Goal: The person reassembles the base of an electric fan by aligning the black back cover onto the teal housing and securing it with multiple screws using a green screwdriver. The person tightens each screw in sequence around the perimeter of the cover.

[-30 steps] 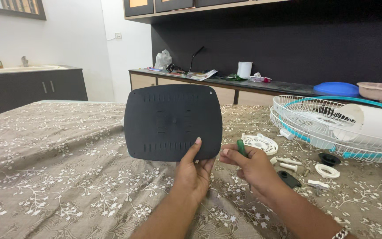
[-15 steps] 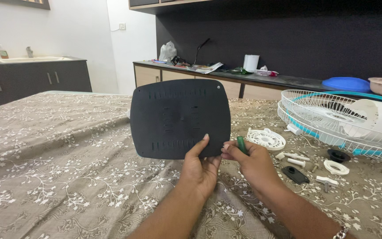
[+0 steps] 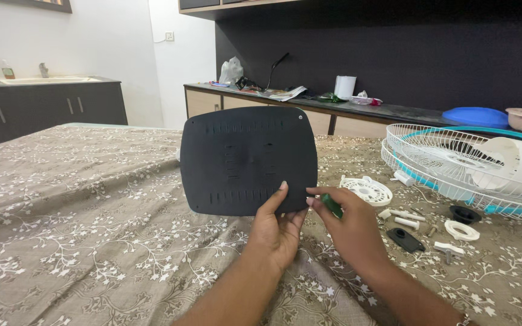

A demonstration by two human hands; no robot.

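My left hand (image 3: 275, 228) holds a dark, rounded-square plastic panel (image 3: 248, 159) upright by its lower right corner, thumb pressed on its face. The panel has rows of slots and one small screw at its top right corner. My right hand (image 3: 351, 224) grips a green-handled screwdriver (image 3: 332, 204), and its fingertips touch the panel's lower right edge. The screwdriver's shaft is hidden behind my hand.
A white wire fan guard with a teal rim (image 3: 454, 166) and a white fan motor housing (image 3: 518, 163) lie at the right. Small parts sit beside my right hand: a white round disc (image 3: 365, 190), white pegs (image 3: 403, 217), a black piece (image 3: 405, 239), rings (image 3: 461, 229). A patterned cloth (image 3: 80, 217) covers the surface.
My right hand has moved left until its fingertips reach the panel's lower right edge, and the screwdriver has tilted. The panel has shifted slightly as the view settled.
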